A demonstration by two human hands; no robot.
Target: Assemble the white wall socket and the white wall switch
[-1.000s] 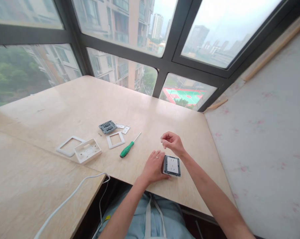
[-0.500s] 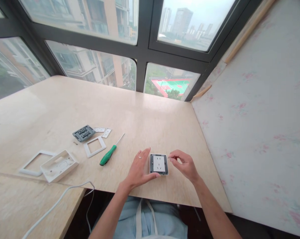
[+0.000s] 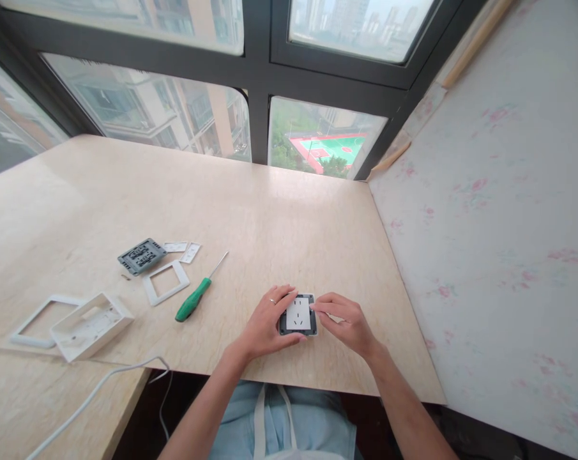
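A wall socket with a white face and dark grey frame lies on the table close to me. My left hand is around its left side, fingers at the top edge and thumb at the lower edge. My right hand is closed in a pinch at the socket's right side, its fingertips over the grey frame. A small screw, seen thinly between those fingers a moment ago, is now mostly hidden by them. To the left lies a screwdriver with a green handle, its tip pointing away.
Left on the table are a grey socket module, small white plates, a white frame, another frame and a white mounting box. A white cable crosses the front left edge. A wall bounds the right.
My right hand has moved left onto the socket's right edge with the screw. My left hand has closed in on the socket. The view has tilted down and shifted slightly.
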